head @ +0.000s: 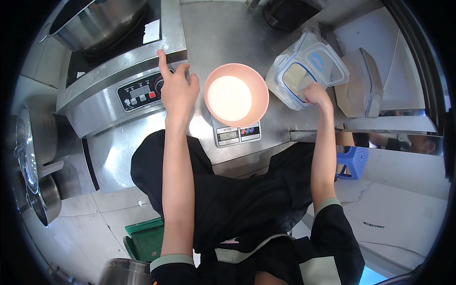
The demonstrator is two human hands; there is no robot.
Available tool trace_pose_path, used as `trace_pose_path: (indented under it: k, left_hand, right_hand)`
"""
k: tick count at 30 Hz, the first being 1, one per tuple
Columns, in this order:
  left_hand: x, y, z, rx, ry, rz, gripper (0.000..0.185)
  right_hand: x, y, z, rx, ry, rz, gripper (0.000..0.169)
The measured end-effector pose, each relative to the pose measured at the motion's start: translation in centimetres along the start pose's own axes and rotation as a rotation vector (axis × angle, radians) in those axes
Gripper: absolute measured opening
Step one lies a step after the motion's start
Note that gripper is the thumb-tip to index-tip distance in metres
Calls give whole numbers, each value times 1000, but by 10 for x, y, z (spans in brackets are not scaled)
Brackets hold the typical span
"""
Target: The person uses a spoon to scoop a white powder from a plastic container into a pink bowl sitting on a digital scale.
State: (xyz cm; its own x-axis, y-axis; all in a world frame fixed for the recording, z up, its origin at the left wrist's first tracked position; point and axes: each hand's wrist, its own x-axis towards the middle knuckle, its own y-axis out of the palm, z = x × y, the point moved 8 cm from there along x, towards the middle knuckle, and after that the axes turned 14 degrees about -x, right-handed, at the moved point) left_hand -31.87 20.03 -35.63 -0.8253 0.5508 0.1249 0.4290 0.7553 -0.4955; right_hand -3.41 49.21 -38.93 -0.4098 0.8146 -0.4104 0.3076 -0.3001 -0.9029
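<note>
My left hand (180, 91) is empty, its fingers spread beside the control knob of an induction cooker (94, 117). Whether it touches the cooker is unclear. My right hand (316, 94) is curled, fingertips inside the mouth of a clear plastic storage container (281, 85) with a blue seal. Its small lid (326, 64) is flipped back, and pale contents (295, 76) show within. Whatever those fingertips hold is hidden. Between my hands, a pink bowl (262, 94) rests on a digital kitchen scale (231, 141) with a lit display. White grains or powder (229, 98) cover the bowl's bottom.
A large steel pot (103, 26) sits on the cooker's black glass. Right of the open container stands another plastic container (358, 85). A black appliance (290, 14) is at the back of the steel counter (221, 32). Below are a blue stool (354, 164) and a green bin (146, 240).
</note>
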Motion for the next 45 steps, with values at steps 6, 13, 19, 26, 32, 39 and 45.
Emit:
trace_pose_path:
  k: [6, 13, 19, 26, 32, 39, 45]
  left_hand:
    - [0, -4, 0, -2, -4, -9, 26]
    - [0, -5, 2, -5, -2, -2, 25]
    - [2, 0, -2, 4, 3, -5, 25]
    - [-1, -1, 0, 10, -14, 0, 24]
    - [0, -4, 2, 8, 4, -19, 25]
    - [0, -4, 0, 5, 5, -7, 26]
    - [-1, -4, 1, 23, -6, -4, 26]
  right_hand:
    - [-12, -3, -6, 509, 61, -53, 17]
    - [-13, -23, 39, -105, 293, -477, 20]
    - [38, 14, 11, 33, 141, -267, 18]
    - [-5, 2, 9, 646, 2, 41, 13]
    - [-48, 25, 5, 1137, 134, 73, 14]
    - [-71, 33, -10, 1454, 213, -104, 19]
    - [-82, 23, -15, 1445, 210, -213, 17]
